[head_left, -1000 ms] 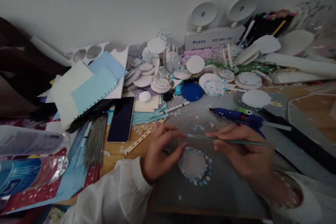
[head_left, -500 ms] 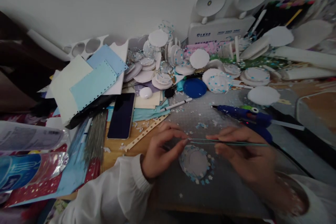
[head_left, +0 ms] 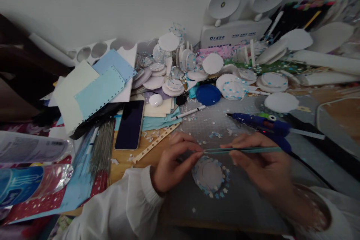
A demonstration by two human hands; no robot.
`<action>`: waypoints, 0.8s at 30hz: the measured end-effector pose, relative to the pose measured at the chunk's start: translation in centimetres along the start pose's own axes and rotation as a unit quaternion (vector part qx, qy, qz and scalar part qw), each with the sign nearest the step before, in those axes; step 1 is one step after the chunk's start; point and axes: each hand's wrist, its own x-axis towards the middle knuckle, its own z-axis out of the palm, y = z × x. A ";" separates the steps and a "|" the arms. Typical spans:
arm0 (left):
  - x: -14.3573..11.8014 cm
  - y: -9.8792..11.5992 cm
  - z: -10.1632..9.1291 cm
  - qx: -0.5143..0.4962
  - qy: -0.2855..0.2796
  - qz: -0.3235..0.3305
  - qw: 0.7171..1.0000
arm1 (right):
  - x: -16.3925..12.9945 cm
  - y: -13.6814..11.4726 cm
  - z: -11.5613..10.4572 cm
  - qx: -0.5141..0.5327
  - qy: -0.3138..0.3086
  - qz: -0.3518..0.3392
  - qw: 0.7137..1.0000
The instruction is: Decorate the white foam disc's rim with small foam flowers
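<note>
A narrow teal strip, probably folded paper, stretches level between my hands, seen nearly edge-on. My right hand pinches it between thumb and fingers, and its right end sticks out past the fingers. At the strip's left end, the thumb and forefinger of my left hand close on it. Just below lies a round white disc ringed with small blue and white star-shaped pieces, flat on the grey cutting mat.
Behind my right hand rests a blue glue gun with a glue stick in its back. A phone and a perforated wooden strip lie left. White discs crowd the back. Bottles lie at the left edge.
The strip has turned slightly in my hands, so more of its flat side shows at the right. Both hands stay almost in place, and the disc has not moved.
</note>
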 end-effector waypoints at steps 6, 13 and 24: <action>0.0 -0.1 0.0 0.005 -0.009 0.000 1.000 | 0.0 0.1 -0.1 -0.011 -0.003 0.013 1.000; 0.0 -0.3 -0.2 0.001 -0.016 0.010 1.000 | 0.1 0.2 -0.1 0.002 -0.005 0.074 0.997; 0.1 -0.1 -0.1 -0.033 -0.008 -0.016 0.999 | 0.1 1.2 -1.0 0.033 -0.008 0.073 0.997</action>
